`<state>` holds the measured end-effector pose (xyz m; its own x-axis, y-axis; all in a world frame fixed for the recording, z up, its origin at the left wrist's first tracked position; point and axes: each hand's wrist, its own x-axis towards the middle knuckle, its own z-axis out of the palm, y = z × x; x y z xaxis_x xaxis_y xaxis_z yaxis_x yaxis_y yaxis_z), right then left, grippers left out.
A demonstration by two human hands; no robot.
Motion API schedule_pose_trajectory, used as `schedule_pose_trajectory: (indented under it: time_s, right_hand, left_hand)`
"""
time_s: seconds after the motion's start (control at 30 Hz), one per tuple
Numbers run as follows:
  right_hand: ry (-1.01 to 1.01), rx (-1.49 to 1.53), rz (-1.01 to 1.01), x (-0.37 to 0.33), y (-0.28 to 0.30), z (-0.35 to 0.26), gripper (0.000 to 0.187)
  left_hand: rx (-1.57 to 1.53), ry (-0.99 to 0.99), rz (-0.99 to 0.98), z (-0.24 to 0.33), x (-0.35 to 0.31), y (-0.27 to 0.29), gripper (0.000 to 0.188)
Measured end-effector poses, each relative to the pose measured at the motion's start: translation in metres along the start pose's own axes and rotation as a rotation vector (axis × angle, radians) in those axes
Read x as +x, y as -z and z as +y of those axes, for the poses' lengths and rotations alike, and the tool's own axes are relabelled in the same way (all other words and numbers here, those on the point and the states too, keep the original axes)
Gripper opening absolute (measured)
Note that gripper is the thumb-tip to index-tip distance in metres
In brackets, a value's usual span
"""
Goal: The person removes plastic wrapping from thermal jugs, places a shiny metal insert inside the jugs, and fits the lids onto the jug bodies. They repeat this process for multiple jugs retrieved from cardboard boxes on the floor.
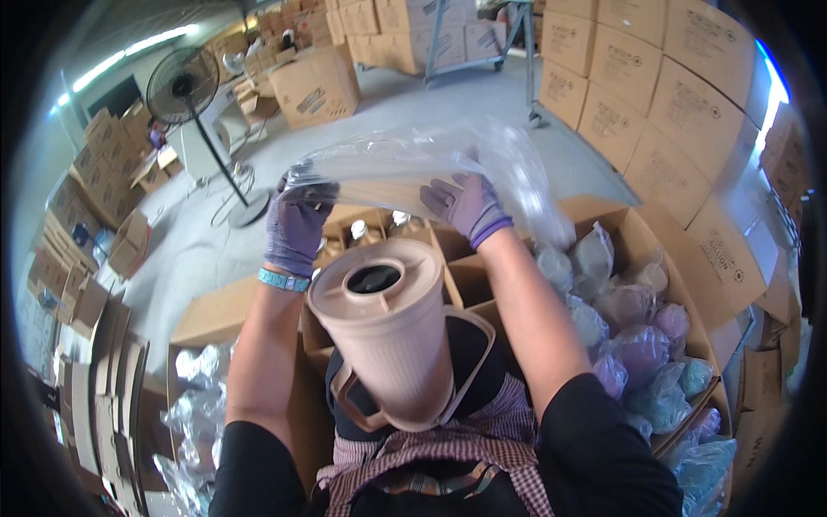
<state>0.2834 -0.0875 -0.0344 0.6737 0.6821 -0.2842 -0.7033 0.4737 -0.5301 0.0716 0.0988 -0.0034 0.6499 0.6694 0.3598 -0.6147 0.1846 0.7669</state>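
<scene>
My left hand (300, 222), in a purple-grey glove, is closed on the gathered edge of a clear plastic bag (388, 164). My right hand (469, 207), gloved alike, is at the other side of the bag's edge; its fingers are partly apart, with film between and behind them. The bag stretches between both hands, and its loose end hangs past my right wrist. Below, between my forearms, a pinkish-beige plastic jug (396, 345) with ribbed sides and looped handles leans against my body. A dark round opening shows in its round top face. Neither hand touches it.
A divided carton (469, 280) with several capped bottles (362, 231) stands in front of me. At right, an open carton (689, 319) holds several bagged coloured items (637, 353); more bagged items (198, 405) lie at left. Beyond stand a floor fan (183, 86) and stacked boxes (646, 95).
</scene>
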Motion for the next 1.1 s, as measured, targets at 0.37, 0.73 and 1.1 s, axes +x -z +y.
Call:
schedule_pose_trajectory:
  time_s: [0.37,0.73,1.1]
  right_hand:
    - [0.360,-1.254,-0.454,-0.111,0.219,0.012,0.049]
    - [0.890,-0.914,-0.260,-0.081,0.167,0.096,0.044]
    - [0.443,-1.224,-0.831,-0.211,0.235,0.168,0.105]
  left_hand:
    - [0.964,-0.439,-0.347,0.022,-0.248,-0.002,0.038]
    - [1.150,-0.233,-0.143,0.012,-0.233,-0.015,0.018]
    - [1.538,-0.186,-0.569,-0.007,-0.367,0.115,0.042]
